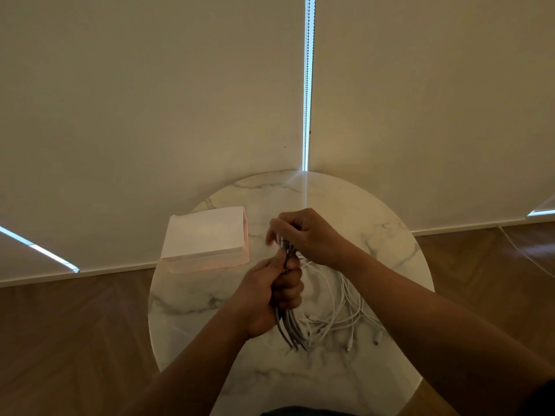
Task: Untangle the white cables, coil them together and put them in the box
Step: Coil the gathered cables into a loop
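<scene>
A bundle of white cables (339, 313) runs upright through my two hands over the round marble table (210, 295). My left hand (270, 295) grips the bundle in a fist near its middle. Just above it, my right hand (303, 235) holds the top ends of the cables with curled fingers. Below my left fist the cables hang down, and loose loops and plug ends spread on the table to the right. The pale pink box (207, 238) sits at the table's far left, left of my hands, and looks closed from here.
Cream roller blinds fill the background, with a bead chain (309, 85) hanging down the gap between them. Wooden floor (75, 340) surrounds the table on both sides. Bare marble shows in front of the box and near the table's front edge.
</scene>
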The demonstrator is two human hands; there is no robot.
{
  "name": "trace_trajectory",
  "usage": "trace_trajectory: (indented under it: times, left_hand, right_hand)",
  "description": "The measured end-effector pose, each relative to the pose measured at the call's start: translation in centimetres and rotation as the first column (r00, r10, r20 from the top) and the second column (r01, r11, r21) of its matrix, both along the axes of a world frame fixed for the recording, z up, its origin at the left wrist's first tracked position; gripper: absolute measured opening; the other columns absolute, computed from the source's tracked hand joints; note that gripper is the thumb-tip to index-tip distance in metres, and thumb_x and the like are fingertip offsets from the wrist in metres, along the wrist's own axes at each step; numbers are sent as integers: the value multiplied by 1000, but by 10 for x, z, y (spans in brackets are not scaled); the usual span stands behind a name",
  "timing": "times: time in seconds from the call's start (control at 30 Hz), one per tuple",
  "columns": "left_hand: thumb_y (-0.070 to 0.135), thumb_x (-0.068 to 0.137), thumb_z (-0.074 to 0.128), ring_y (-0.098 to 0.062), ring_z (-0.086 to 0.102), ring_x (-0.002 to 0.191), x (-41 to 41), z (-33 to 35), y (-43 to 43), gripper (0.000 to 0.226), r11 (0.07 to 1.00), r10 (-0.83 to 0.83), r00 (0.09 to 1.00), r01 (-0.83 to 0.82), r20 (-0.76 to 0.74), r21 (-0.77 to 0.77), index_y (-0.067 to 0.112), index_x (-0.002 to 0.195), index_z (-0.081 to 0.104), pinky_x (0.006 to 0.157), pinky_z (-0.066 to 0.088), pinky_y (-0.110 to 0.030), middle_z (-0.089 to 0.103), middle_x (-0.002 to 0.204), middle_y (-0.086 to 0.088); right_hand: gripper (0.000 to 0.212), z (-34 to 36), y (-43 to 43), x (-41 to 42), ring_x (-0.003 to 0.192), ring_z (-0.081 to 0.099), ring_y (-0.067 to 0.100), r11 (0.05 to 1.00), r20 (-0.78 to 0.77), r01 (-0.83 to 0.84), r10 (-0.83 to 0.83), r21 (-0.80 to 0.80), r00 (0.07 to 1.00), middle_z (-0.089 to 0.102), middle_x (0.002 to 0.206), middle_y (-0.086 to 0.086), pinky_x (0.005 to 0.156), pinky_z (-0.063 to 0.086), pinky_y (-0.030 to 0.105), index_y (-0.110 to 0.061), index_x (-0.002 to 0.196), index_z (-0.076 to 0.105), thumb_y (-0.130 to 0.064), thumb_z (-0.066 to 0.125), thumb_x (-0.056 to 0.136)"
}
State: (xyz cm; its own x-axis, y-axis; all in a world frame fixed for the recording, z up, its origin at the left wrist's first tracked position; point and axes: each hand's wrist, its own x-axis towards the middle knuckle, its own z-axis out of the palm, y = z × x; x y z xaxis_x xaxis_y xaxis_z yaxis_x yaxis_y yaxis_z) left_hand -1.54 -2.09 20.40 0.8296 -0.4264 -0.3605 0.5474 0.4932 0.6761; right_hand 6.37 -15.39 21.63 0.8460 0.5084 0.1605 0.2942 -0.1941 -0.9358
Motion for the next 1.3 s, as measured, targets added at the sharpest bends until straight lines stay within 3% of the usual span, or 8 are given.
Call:
trace_trajectory:
  times: [0.1, 0.2, 0.33, 0.53, 0.7, 0.83, 1.13, 1.3]
  left_hand:
    - [37, 100, 36, -6, 22, 41, 18, 9, 4, 35, 978, 206, 978, -206, 8, -1, 16, 74, 47, 39, 24, -19, 24, 55, 6]
    - [35, 104, 32, -5, 23, 39, 41, 23, 22, 37, 921, 387, 922, -385, 20, -48, 16, 75, 46, 36, 23, -18, 26, 54, 7]
    - [36, 106, 29, -6, 23, 40, 52, 38, 38, 39, 886, 460, 886, -462, 63, 30, 17, 77, 48, 37, 24, -19, 28, 55, 7]
    - [36, 107, 30, -7, 25, 40, 64, 51, 49, 41, 767, 641, 763, -639, 80, -50, 17, 75, 49, 38, 27, -20, 32, 53, 7]
    - [29, 107, 29, -8, 29, 39, 70, 42, 65, 42, 622, 773, 632, -773, -61, -130, 16, 71, 46, 39, 29, -19, 35, 51, 6]
    - [8, 104, 24, -11, 33, 35, 62, 15, 62, 37, 510, 791, 524, -850, -317, -131, 15, 70, 37, 41, 39, -18, 35, 44, 2]
    - [11, 107, 27, -17, 45, 32, 49, -11, 64, 34, 525, 726, 536, -837, -431, -156, 11, 77, 44, 43, 50, -23, 42, 42, -2]
    - [11, 105, 32, -19, 63, 48, 43, -14, 59, 37, 547, 725, 536, -830, -432, -110, 6, 73, 49, 51, 59, -35, 54, 54, -6]
  right_hand:
    - [63, -14, 7, -14, 81, 62, 22, 908, -493, 189, 21, 373, 870, 63, 94, 13, 72, 51, 34, -6, 113, 61, -60, 36, 95]
    - [70, -33, 8, -48, 74, 64, 29, 918, -714, 102, 225, 384, 663, 66, 88, 19, 65, 48, 33, -6, 104, 62, -67, 30, 93]
    - [28, -20, 9, -64, 50, 55, 17, 972, -441, -203, 234, 116, 867, 58, 58, 3, 54, 45, 29, -13, 77, 56, -32, 56, 98]
    - [36, 5, -15, -31, 44, 59, 20, 924, -329, -289, 199, -251, 923, 61, 51, 2, 54, 48, 22, -12, 68, 53, -30, 55, 99]
    - [34, 8, -28, -23, 43, 51, 10, 919, -220, -212, 143, -332, 965, 54, 52, -2, 48, 46, 26, -7, 77, 63, -34, 58, 97]
    - [38, 23, -35, -16, 45, 41, 11, 971, -173, -168, 138, -170, 975, 49, 55, -2, 44, 36, 23, -4, 93, 69, -37, 51, 98]
    - [43, 1, -25, -24, 47, 40, 9, 790, 175, -35, 179, -613, 968, 44, 52, -7, 49, 30, 24, -27, 61, 45, -50, 47, 97]
    - [46, 15, -20, -20, 46, 36, 7, 873, 198, -32, 146, -487, 969, 36, 51, -9, 48, 28, 21, -23, 57, 42, -41, 50, 99]
